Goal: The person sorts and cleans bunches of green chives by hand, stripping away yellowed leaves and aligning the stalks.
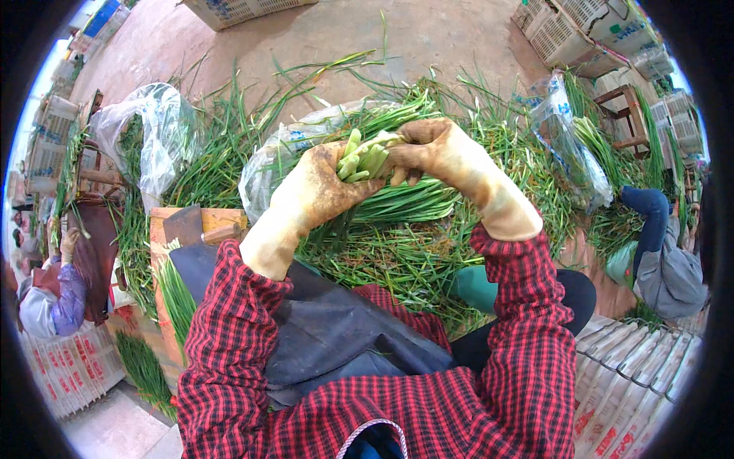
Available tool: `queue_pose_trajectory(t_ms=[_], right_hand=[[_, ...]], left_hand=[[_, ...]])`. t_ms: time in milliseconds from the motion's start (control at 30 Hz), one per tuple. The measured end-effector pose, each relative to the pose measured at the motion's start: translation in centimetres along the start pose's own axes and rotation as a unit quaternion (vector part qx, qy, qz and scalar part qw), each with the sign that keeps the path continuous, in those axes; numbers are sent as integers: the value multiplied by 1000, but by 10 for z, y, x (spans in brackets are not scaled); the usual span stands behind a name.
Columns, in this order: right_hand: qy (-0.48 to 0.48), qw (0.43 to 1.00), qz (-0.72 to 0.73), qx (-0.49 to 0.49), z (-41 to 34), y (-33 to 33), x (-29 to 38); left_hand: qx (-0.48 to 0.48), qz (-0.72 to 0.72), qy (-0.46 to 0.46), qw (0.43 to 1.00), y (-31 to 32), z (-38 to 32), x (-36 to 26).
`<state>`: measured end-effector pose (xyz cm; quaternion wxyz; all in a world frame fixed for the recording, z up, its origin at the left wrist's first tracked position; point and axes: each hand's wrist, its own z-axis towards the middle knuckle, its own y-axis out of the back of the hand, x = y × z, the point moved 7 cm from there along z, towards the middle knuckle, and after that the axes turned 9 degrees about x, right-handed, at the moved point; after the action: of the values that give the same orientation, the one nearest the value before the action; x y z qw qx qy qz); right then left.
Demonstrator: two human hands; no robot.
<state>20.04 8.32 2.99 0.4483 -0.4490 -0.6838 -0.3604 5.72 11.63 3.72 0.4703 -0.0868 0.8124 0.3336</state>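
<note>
My left hand [321, 178], in a soiled cream glove, is wrapped around a bunch of green stalks [364, 159], probably garlic chives. Their thick pale ends point up towards me. My right hand [433, 150], gloved the same way, meets the bunch from the right, its fingertips closed on a pale stalk [387, 137] at the edge. The glove hides part of that stalk. Just beneath both hands lies a larger heap of long green leaves [410, 201], partly on a clear plastic bag [258, 178].
A cleaver [183, 224] rests on a wooden board [157, 221] at my left. Loose leaves [395, 258] cover the ground. Plastic bags [163, 137] stand nearby. Co-workers [54, 298] sit at both sides. Slatted crates [567, 34] are stacked at the back right.
</note>
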Motion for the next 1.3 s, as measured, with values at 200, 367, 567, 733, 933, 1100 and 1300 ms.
queue_pose_trajectory(t_ms=[200,367,567,733,933,1100,1300], right_hand=[[-224,888,-381,-126,13,100,-198],[-344,786,-506,-91,-5,112,-290],[-293,834,-467,-39,2,98,-194],[-300,821,-480,-77,4,99,-139],[-271,830,-469,-133,3,82,-112],[-253,830,-475,-147,0,70,-89],[21,942,-317,-112,-5,6,-7]], left_hand=[[28,-42,-26,998,-12,10,7],[23,-4,-29,999,-10,15,0],[-15,25,-13,999,-7,12,3],[-42,66,0,997,1,9,-3],[-61,98,-35,993,-1,1,-3],[-31,68,-27,997,-2,5,6],[39,5,-29,999,-22,17,17]])
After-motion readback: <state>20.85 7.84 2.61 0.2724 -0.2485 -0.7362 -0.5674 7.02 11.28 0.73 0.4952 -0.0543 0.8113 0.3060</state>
